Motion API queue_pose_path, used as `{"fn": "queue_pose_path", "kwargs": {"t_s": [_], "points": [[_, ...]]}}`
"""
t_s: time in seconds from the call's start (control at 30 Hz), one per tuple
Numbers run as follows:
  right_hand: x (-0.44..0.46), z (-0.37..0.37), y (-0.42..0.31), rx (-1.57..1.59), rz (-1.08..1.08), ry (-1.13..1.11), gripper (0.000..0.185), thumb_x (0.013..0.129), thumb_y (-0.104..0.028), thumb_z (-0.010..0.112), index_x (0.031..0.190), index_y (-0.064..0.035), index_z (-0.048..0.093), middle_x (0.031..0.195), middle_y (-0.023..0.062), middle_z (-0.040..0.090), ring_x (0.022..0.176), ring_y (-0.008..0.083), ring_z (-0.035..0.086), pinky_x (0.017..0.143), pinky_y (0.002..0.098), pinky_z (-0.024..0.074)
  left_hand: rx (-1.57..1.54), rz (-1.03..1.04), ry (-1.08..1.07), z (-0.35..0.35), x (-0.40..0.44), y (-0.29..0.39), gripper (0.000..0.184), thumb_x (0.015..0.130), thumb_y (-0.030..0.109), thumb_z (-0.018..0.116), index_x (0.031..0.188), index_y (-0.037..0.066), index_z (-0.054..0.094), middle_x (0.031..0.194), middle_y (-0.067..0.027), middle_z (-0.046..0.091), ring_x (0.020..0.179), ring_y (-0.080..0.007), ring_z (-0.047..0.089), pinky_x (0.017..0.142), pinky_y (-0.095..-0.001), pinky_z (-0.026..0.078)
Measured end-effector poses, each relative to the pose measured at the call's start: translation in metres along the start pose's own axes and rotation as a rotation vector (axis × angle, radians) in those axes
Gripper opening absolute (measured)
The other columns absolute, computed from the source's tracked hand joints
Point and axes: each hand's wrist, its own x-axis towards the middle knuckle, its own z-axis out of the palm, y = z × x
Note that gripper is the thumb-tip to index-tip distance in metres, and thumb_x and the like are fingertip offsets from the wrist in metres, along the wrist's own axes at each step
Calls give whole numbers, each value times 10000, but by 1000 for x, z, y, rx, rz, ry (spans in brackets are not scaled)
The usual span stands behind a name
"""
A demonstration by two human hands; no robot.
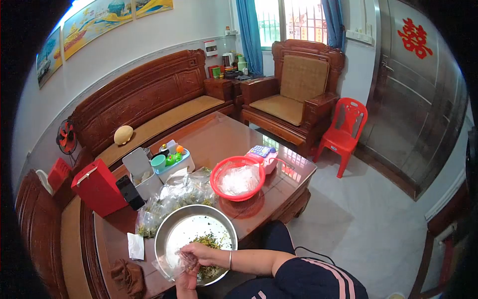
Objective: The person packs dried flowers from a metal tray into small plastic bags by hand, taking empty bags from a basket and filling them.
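Observation:
Over a wide metal basin [170,223], my right hand [201,253] comes in from the right, a bangle on its wrist. Its fingers are closed on a small clear plastic bag [171,267]. My left hand [186,281] is just below, also closed against the bag; its fingertips are partly hidden by the plastic. Dried yellow-green plant material [208,241] lies in the basin beneath and beside my right hand, with dark crumbs scattered over the metal. What is inside the bag is hard to make out.
Filled clear bags [181,192] are heaped behind the basin. A red basket [214,185] holds thin plastic bags, next to a pink scale [270,162]. A phone [130,192], red gift bag [99,188], white tissue [135,246] and brown cloth [127,278] are at the left.

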Motion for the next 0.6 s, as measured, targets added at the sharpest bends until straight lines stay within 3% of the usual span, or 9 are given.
{"fn": "queue_pose_path", "kwargs": {"t_s": [0.37,0.5,0.6], "points": [[-2,-9,-4,-59,7,17,156,822,-120,521,739,-24,612,680,62,581,586,112,507,543,217,381,-1,-43,52,-9,8,6,269,835,141,574,1081,42,526,988,-98,595,838,-199,586,712,-291,506],[1,-9,-5,21,43,67,153,821,-117,520,750,-18,614,675,61,581,589,115,515,530,217,388,-59,121,4,3,9,8,248,836,150,579,1054,41,533,937,-85,601,779,-167,588,646,-248,504],[2,-9,-4,-35,11,53,159,827,-117,514,750,-20,614,675,56,585,589,110,520,532,215,399,-79,86,4,13,8,12,243,838,141,571,1054,38,531,921,-78,600,767,-162,587,642,-251,505]]}}
